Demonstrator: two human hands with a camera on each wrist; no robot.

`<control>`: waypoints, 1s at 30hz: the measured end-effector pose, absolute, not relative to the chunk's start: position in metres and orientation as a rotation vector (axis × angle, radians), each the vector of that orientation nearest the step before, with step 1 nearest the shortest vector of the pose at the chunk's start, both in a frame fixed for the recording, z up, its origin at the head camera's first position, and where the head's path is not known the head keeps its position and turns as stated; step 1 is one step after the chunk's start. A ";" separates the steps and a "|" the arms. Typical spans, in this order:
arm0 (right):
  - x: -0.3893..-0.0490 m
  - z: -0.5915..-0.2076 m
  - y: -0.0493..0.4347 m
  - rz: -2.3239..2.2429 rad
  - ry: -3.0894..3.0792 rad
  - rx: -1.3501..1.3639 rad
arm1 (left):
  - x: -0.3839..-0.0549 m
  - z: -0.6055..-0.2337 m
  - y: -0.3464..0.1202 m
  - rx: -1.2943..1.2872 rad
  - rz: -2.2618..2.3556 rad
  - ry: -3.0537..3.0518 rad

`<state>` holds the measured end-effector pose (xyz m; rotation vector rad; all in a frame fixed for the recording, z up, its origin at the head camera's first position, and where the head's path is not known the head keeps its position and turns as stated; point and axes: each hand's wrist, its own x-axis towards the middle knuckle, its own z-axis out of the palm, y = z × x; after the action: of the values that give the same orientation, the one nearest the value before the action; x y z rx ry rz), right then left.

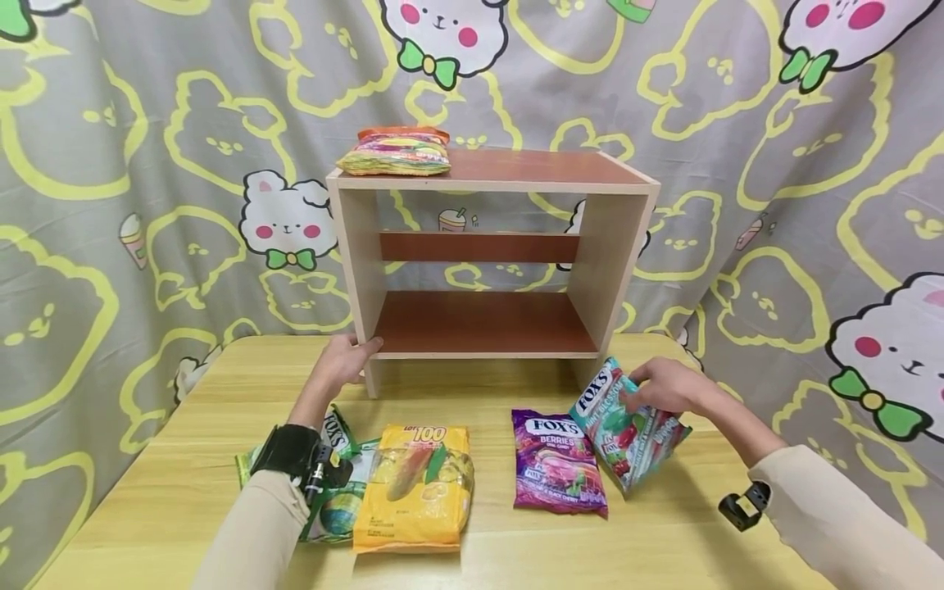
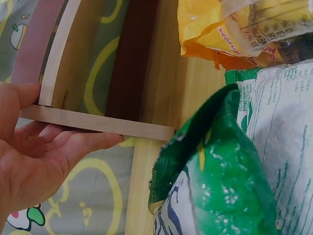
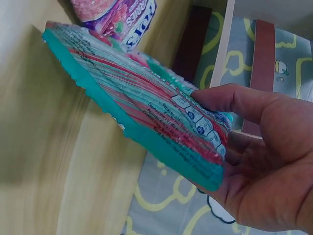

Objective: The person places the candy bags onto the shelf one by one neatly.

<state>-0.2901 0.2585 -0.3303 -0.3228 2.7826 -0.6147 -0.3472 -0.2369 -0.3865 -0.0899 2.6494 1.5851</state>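
Here the right hand's fingers pinch the teal bag toward the tabletop's right edge, the left's grip the shelf's left edge: seemingly a carrying step, calling for a steady lift.

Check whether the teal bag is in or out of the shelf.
Out: the right hand grips the teal bag in front of the shelf.

Six of one kind

One shelf unit on one tabletop. One orange bag atop the unit; five before it — one yellow bag, one purple bag, one teal bag and, at its front left, two more: a green bag, a green-and-white bag.
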 end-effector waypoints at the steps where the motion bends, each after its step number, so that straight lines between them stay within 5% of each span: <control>1: -0.290 -0.330 0.257 -0.616 2.783 -0.326 | -0.347 -0.386 -0.237 -0.088 1.587 2.648; 15: -0.281 -0.296 0.218 -0.494 2.985 -0.423 | -0.346 -0.389 -0.232 -0.076 1.585 2.658; 30: -0.273 -0.218 0.162 -0.433 3.026 -0.539 | -0.348 -0.388 -0.236 -0.089 1.585 2.640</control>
<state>-0.2725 0.1615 -0.2180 -0.5390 3.0257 -0.4326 -0.3478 -0.2360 -0.3884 -0.0889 2.6397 1.5855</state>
